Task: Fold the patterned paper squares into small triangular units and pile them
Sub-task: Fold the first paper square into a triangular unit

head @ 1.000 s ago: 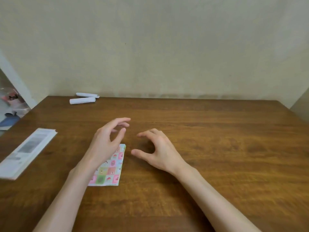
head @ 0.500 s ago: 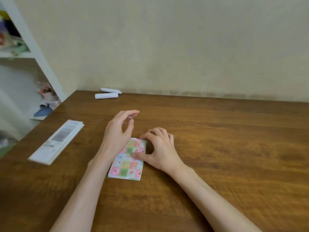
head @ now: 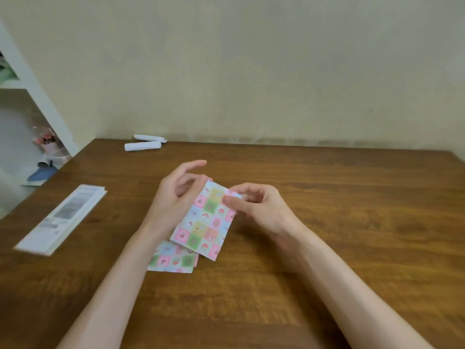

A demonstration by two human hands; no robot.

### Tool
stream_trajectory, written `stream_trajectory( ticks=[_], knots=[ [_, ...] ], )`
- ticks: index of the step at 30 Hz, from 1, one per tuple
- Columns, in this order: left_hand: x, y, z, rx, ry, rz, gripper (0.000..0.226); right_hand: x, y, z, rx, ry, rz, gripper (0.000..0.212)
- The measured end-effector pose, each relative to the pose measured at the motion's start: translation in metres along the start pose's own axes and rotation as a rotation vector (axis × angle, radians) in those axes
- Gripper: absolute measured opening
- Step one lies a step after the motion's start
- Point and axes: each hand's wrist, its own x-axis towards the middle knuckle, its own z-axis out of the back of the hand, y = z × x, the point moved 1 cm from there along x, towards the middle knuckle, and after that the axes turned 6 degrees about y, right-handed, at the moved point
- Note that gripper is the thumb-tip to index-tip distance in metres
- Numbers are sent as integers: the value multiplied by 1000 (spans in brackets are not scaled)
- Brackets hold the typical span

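A patterned paper sheet [head: 205, 222], pastel checks with small pictures, is lifted off the wooden table [head: 327, 222] at a slant. My right hand [head: 256, 207] pinches its upper right corner between thumb and fingers. My left hand [head: 176, 195] is at the sheet's upper left edge with the fingers loosely spread; whether it grips the paper is hidden. Below, the rest of the patterned paper stack [head: 173, 260] lies flat on the table, partly covered by the lifted sheet and my left forearm.
A flat clear plastic packet with a printed label [head: 63, 217] lies at the table's left edge. Two white paper rolls [head: 143, 144] rest at the back by the wall. A white shelf unit [head: 37, 137] stands left of the table.
My right hand has picked one sheet off the stack and raised it. My left hand came up to the sheet's left edge. The camera view has shifted slightly.
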Motion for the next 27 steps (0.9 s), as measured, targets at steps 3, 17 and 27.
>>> stream_trajectory(
  ticks=[3, 17, 27],
  knots=[
    [4, -5, -19, -50, 77, 55, 41, -11, 0, 32, 23, -65, -32, 14],
    [9, -6, -72, 560, 135, -464, 54, -61, -29, 95, -947, -287, 675, 15],
    [-6, 12, -74, 776, 347, -421, 40, -51, -64, 83, -1044, -121, 560, 7]
  ],
)
